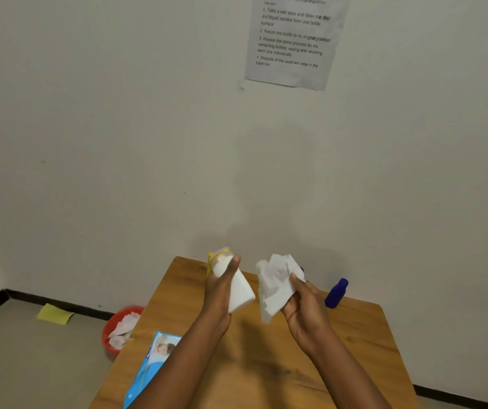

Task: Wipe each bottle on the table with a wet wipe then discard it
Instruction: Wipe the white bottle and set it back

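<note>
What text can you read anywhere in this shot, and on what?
Paper sheet on the wall:
"1. Take a wet wipe and clean the dust and liquid residue from one bottle surface"
"2. Return the bottle to its original position"
Steps 3 and 4 legible; top lines too blurred.
Wipes pack: lettering unreadable.
Bottles: no readable text.

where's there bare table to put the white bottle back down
Most of the table is bare: the wide stretch between the wipes pack on its left edge and the blue bottle near the far right. The far edge is crowded, with a yellow item behind the white bottle in the left hand.
</note>
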`<state>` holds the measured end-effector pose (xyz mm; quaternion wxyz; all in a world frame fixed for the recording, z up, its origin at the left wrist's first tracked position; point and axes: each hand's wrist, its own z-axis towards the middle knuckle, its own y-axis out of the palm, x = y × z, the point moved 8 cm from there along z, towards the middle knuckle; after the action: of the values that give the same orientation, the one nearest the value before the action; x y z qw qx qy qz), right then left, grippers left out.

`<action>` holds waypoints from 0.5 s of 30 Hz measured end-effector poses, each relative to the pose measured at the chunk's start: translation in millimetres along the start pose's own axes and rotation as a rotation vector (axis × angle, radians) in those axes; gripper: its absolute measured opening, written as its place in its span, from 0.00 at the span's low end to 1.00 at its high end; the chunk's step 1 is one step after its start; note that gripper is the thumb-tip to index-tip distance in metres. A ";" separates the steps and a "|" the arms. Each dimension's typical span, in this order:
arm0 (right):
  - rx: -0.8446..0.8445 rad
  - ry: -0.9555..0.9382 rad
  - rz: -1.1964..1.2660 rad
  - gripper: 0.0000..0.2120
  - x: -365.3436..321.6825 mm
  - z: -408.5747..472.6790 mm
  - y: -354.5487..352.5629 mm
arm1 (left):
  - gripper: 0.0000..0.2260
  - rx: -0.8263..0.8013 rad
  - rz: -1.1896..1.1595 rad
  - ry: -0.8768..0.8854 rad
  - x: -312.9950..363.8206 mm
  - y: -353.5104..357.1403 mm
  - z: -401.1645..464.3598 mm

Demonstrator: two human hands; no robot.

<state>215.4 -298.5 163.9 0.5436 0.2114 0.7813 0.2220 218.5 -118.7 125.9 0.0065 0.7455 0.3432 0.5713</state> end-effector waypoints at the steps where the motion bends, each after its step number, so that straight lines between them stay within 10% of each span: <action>1: -0.018 -0.007 -0.044 0.15 -1.4 0.2 4.1 | 0.20 0.001 0.042 0.045 3.2 3.1 -1.0; 8: -0.052 -0.109 -0.530 0.14 -4.0 2.8 20.4 | 0.17 0.039 0.144 0.113 8.8 12.6 -2.2; 15: -0.384 -0.450 -1.268 0.22 25.1 -39.5 62.4 | 0.23 -0.169 -0.324 -0.136 -1.7 36.5 -9.7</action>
<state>175.6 -238.1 193.2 0.7445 -0.3443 0.5695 -0.0532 228.4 -151.2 142.4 0.1839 0.7142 0.4081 0.5381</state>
